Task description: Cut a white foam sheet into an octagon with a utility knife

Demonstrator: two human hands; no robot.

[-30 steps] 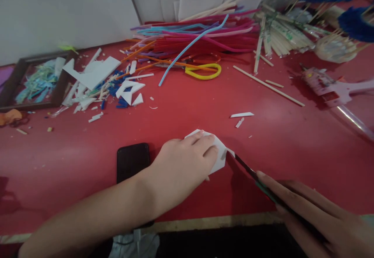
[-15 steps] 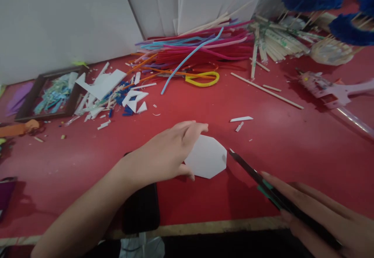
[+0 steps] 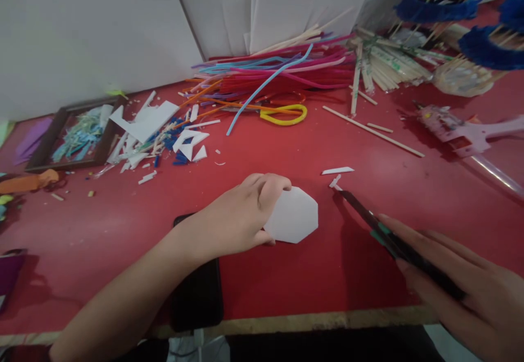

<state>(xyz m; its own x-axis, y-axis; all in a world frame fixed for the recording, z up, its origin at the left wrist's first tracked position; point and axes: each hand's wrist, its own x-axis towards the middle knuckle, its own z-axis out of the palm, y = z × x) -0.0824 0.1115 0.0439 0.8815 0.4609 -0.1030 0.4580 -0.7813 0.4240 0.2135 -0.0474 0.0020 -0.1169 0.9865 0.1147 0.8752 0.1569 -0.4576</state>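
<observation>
The left hand (image 3: pixel 231 221) holds the white card (image 3: pixel 295 217) flat on the table (image 3: pixel 262 283), fingers around its nine-o'clock edge. At two o'clock, the cutter (image 3: pixel 360 209), held in the right hand's (image 3: pixel 462 280) fingers, meets a scrap (image 3: pixel 334 182); slipping towards eight o'clock, its tip could nick card or skin.

The table (image 3: pixel 262 285) has a smooth, faintly glossy red surface with a rough, wood-like front edge. The cut piece (image 3: pixel 296 215) looks like matt white card; the scissors' handles (image 3: pixel 284 115) are smooth yellow plastic.
</observation>
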